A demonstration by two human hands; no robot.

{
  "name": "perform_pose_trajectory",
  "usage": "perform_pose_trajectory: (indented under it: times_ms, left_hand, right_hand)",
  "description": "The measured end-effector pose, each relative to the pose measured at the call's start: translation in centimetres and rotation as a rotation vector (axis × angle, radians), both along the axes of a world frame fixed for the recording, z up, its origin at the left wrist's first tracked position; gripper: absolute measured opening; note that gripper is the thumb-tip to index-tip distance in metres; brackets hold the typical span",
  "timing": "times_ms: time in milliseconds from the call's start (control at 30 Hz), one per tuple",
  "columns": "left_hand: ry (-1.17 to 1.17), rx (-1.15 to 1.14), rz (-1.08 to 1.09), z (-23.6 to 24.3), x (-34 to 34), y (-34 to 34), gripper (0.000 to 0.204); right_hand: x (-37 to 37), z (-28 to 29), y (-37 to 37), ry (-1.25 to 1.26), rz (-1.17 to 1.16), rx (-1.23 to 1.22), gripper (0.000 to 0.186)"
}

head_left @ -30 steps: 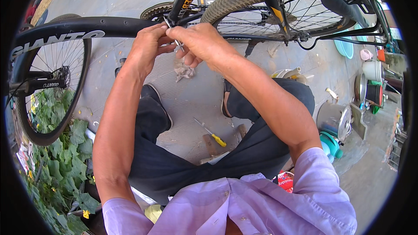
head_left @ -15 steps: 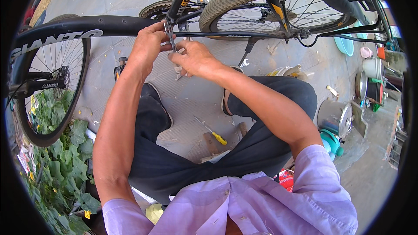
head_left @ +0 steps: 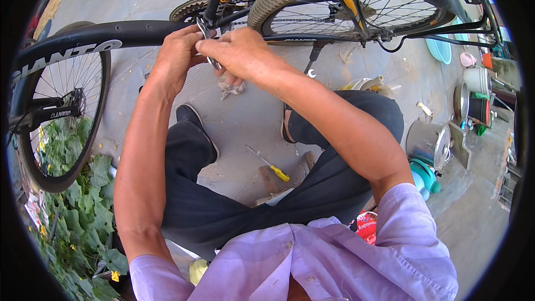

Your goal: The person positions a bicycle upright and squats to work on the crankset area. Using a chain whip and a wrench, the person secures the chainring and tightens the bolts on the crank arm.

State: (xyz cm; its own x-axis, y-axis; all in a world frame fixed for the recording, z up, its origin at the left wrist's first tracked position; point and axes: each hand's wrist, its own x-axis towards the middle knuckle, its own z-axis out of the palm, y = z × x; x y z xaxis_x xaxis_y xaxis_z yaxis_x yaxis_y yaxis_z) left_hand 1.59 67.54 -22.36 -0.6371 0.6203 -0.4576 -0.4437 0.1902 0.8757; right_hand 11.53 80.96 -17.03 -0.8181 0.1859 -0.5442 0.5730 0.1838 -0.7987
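Note:
Beside the black bike frame (head_left: 134, 32), near the pedal crank area, my two hands meet around a silver metal wrench (head_left: 204, 27). Its curved end sticks up past my fingers, and its lower part shows between my hands. My left hand (head_left: 177, 58) is closed at the wrench's left side, fingertips partly hidden. From the right, my right hand (head_left: 237, 53) grips it with the thumb pointing left. A crumpled greyish rag (head_left: 229, 88) shows just below my right fingers; whether they hold it I cannot tell. The toothed chainring (head_left: 192, 11) lies behind the frame tube.
A yellow-handled screwdriver (head_left: 280, 173) lies on the floor between my legs, near wooden pieces (head_left: 268, 181). An open-ended spanner (head_left: 311, 73) is by the kickstand (head_left: 315, 58). The rear wheel (head_left: 262, 5) is beyond. Right: a lidded metal pot (head_left: 426, 144). Left: leafy plants (head_left: 78, 212).
Both hands have shifted slightly left and up, closer to the frame. My right hand has turned over the wrench and covers more of it. The whole view has moved a little.

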Motion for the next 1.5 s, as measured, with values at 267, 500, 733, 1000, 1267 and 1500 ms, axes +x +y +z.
perform_pose_trajectory:
  times_ms: [267,500,733,1000,1267,1500]
  left_hand:
    - [0.088,-0.080,0.014,0.0,0.7,0.4,0.039]
    - [0.161,-0.141,0.006,1.0,1.6,0.7,0.041]
    - [-0.009,-0.042,0.036,0.7,0.1,0.0,0.035]
    - [0.038,-0.025,0.038,2.2,1.2,0.7,0.032]
    - [0.047,-0.075,-0.008,0.9,0.6,0.4,0.032]
    - [0.069,-0.100,0.077,0.4,1.6,0.8,0.053]
  right_hand:
    - [0.9,-4.1,-0.4,-0.027,0.093,0.061,0.049]
    - [1.0,-5.6,0.0,-0.028,0.107,0.039,0.049]
    - [0.5,-0.9,-0.1,-0.048,0.022,-0.094,0.049]
    - [-0.4,0.4,1.2,0.080,-0.127,-0.181,0.050]
    - [0.4,-1.8,0.2,-0.029,-0.029,-0.116,0.037]
    - [0.9,-4.6,0.2,-0.032,0.075,0.012,0.039]
